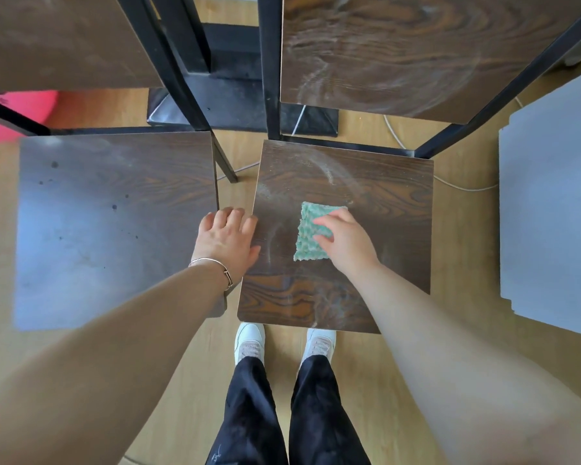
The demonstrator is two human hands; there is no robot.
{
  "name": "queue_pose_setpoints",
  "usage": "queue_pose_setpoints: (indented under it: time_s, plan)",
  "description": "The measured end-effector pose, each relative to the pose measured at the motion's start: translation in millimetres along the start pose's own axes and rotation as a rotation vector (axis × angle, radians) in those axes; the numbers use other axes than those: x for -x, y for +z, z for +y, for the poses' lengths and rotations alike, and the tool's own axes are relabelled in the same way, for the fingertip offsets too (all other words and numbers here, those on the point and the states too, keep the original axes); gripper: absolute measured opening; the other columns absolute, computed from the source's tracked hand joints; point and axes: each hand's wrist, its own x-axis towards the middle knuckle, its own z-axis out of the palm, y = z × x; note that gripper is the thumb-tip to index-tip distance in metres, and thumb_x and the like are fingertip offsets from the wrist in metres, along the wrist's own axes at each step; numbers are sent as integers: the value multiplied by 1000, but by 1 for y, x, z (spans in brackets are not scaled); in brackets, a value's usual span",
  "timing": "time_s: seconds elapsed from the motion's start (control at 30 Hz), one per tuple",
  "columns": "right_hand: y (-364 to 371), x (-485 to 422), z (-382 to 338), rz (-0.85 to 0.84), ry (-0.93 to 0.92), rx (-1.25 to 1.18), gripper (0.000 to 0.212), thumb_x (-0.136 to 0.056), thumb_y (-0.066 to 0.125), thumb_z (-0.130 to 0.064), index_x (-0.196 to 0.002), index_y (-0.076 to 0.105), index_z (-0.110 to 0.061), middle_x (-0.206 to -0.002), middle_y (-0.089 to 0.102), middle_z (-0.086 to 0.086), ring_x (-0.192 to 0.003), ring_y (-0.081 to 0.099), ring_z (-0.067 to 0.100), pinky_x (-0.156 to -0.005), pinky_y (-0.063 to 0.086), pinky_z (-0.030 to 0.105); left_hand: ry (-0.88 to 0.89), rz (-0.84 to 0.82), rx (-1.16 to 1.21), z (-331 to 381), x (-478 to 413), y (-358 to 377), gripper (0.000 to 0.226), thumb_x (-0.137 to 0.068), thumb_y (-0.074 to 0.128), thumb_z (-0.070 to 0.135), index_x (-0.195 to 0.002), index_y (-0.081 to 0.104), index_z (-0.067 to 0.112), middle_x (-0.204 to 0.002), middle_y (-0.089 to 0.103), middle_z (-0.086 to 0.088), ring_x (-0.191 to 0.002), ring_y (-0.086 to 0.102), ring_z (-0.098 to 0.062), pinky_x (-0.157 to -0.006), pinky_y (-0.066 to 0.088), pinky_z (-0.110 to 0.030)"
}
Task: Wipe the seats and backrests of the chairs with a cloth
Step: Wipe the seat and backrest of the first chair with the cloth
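Note:
Two dark wood-grain chairs stand side by side in front of me. On the right chair's seat point(376, 196) lies a green cloth point(307, 229), flat, and my right hand point(346, 241) presses down on it with straight fingers. Pale wipe streaks show on this seat and on its backrest point(383, 52). My left hand point(227, 236) rests flat across the gap between the chairs, fingers on the left edge of the right seat. The left chair's seat point(114, 226) is dusty and speckled with dark spots; its backrest point(57, 38) is at the top left.
A grey tabletop point(554, 203) stands close on the right. A black table base point(235, 105) and white cables point(460, 186) lie on the wooden floor behind the chairs. A pink object point(14, 109) sits at the far left. My feet are just below the right seat.

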Motion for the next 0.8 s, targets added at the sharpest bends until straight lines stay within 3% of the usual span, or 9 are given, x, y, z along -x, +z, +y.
queue_pose_setpoints:
  time_s: [0.13, 0.27, 0.47, 0.57, 0.63, 0.8]
  plan:
    - [12, -8, 7, 12, -94, 191, 35, -91, 66, -25, -126, 61, -27, -123, 47, -7, -107, 49, 18, -78, 51, 37, -9, 11, 7, -2, -3, 7, 56, -93, 44, 51, -139, 37, 22, -145, 36, -5, -135, 30, -29, -111, 25, -46]
    - [18, -26, 4, 81, -129, 100, 19, -91, 62, -12, -107, 72, -17, -107, 56, -5, -93, 56, 21, -73, 50, 34, -8, 2, -6, -9, -8, 14, 56, -92, 43, 52, -139, 36, 22, -146, 34, -6, -137, 26, -29, -112, 23, -47]
    - [3, -89, -49, 145, -167, 14, 20, -94, 62, -17, -112, 72, -15, -108, 56, -5, -94, 57, 14, -85, 50, 24, -6, 24, 17, -26, -15, 16, 54, -93, 42, 51, -139, 36, 24, -149, 30, -4, -139, 23, -28, -113, 21, -46]
    - [-2, -130, -77, 187, -209, 14, 21, -93, 61, -15, -111, 73, -12, -111, 58, 2, -96, 58, 20, -88, 50, 31, -40, 52, 43, -36, -20, 17, 53, -91, 44, 50, -136, 40, 23, -147, 34, -4, -137, 27, -28, -112, 23, -46]
    - [0, -153, -89, 197, -180, 6, 22, -93, 61, -16, -111, 72, -10, -111, 58, 5, -97, 59, 24, -90, 49, 37, -57, 70, 53, -44, -21, 19, 54, -90, 46, 50, -136, 42, 23, -146, 37, -4, -135, 29, -28, -111, 24, -46]
    - [23, -156, -93, 195, -56, -46, 27, -89, 70, -23, -112, 61, -10, -113, 55, 3, -102, 57, 19, -89, 50, 31, -98, 109, 71, -59, -20, 29, 54, -87, 53, 49, -132, 46, 21, -138, 45, -5, -131, 35, -30, -109, 26, -48]
